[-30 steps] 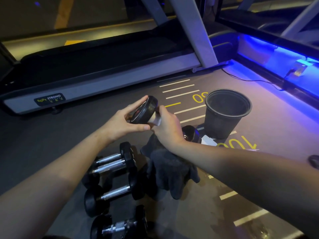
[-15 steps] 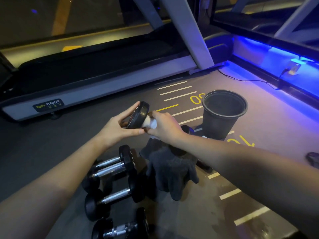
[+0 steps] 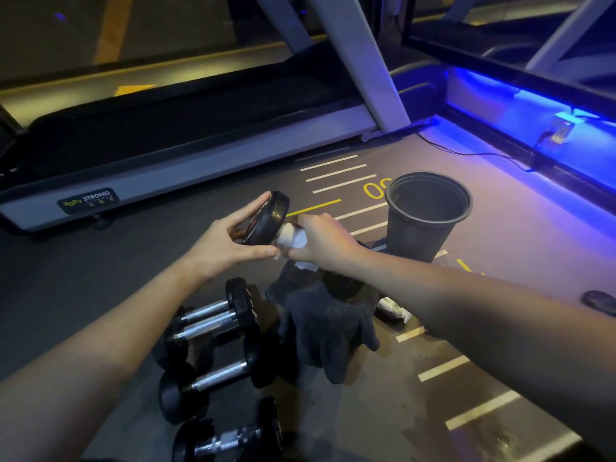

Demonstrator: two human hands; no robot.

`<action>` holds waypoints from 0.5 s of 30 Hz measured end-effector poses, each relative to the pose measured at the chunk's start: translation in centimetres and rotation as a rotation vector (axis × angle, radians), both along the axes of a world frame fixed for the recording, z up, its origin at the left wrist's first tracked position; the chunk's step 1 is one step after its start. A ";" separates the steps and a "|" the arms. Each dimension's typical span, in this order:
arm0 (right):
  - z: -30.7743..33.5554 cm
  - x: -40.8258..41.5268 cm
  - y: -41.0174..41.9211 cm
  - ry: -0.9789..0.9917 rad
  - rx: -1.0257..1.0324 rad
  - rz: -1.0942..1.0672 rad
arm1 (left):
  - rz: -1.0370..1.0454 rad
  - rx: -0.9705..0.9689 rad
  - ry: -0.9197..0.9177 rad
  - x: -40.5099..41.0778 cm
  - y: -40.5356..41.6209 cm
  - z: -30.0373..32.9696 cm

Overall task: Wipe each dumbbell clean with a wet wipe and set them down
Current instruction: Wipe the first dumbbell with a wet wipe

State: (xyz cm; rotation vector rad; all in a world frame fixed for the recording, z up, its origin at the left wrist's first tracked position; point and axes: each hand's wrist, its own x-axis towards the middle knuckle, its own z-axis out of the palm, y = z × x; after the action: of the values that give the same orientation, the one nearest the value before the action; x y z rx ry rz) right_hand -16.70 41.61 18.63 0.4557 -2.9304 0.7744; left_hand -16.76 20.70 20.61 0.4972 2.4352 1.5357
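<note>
The left hand (image 3: pixel 223 246) grips a dumbbell (image 3: pixel 266 218) end while the right hand (image 3: pixel 325 240) clamps a wet wipe (image 3: pixel 293 236) around its handle.

- Dark grey gym floor (image 3: pixel 500 295), painted with white distance bars and yellow numerals
- Four black rubber-headed dumbbells with chrome handles (image 3: pixel 213 378), lying in a near-left cluster
- Dark grey cloth gloves (image 3: pixel 328 331), crumpled just right of the dumbbells
- Black plastic bucket (image 3: pixel 423 225), upright beyond the gloves
- Grey-framed treadmill (image 3: pixel 186 161), along the far side
- Black cable (image 3: pixel 466 153), trailing at far right
</note>
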 end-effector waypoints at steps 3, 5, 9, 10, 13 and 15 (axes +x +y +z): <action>0.0 0.2 0.6 -0.041 0.023 -0.018 | -0.012 0.014 -0.005 -0.2 0.2 0.1; 0.0 0.2 0.8 -0.063 0.028 -0.028 | -0.017 0.016 -0.001 -0.2 0.4 0.2; -0.4 0.2 1.2 -0.091 0.054 -0.046 | -0.020 0.018 0.003 -0.3 0.4 0.1; -0.5 0.3 1.3 -0.090 0.070 -0.044 | -0.018 0.016 0.004 -0.3 0.3 0.1; -0.5 0.5 1.5 -0.090 0.113 -0.033 | -0.020 0.005 0.003 -0.4 0.0 -0.2; -0.4 0.5 1.4 -0.100 0.150 -0.035 | -0.019 -0.005 0.006 -0.4 -0.1 -0.3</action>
State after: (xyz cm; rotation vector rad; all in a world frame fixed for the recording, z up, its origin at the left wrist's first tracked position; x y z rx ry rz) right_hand -16.22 43.04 18.26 0.3865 -3.0940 0.5930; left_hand -17.20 20.60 20.36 0.5237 2.4308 1.5227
